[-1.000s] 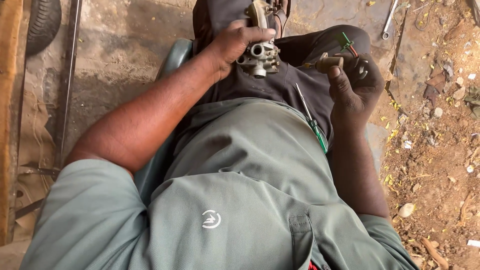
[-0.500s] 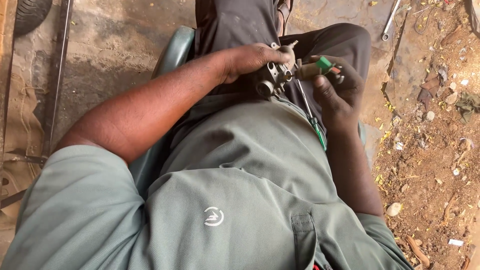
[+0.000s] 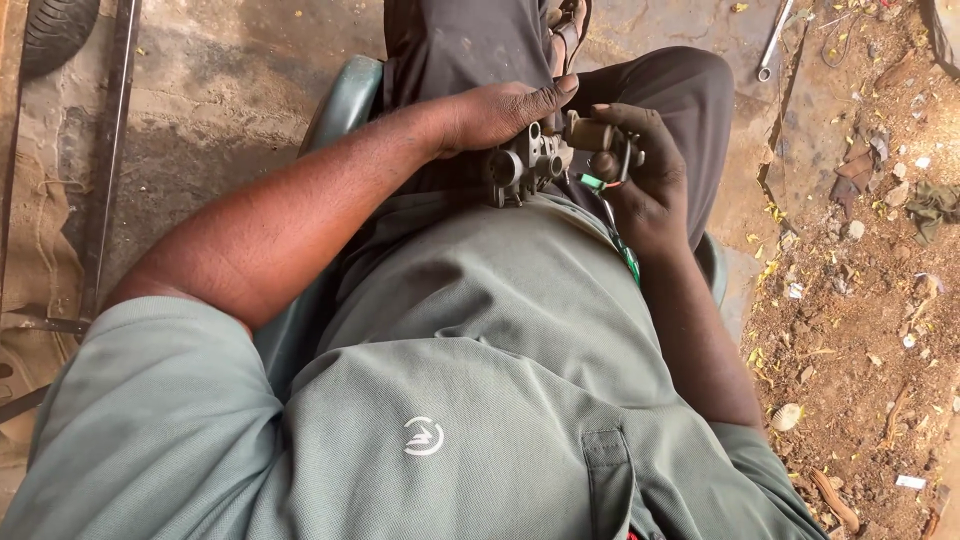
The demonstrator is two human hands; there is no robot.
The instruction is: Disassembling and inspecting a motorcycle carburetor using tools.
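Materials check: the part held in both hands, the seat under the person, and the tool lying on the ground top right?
Part: likely cast metal, dull grey, with round bores and grime.
Seat: looks like moulded plastic, dark green, with a smooth rounded edge.
Tool: probably a steel spanner, bright silvery shine.

Green plastic chair point(image 3: 345, 95) under the sitter; tyre point(image 3: 55, 30) far left — metal bar point(image 3: 105, 170) beside it; wrench point(image 3: 775, 40) far right — dirt, pebbles near right.

Head view, steeply down, close
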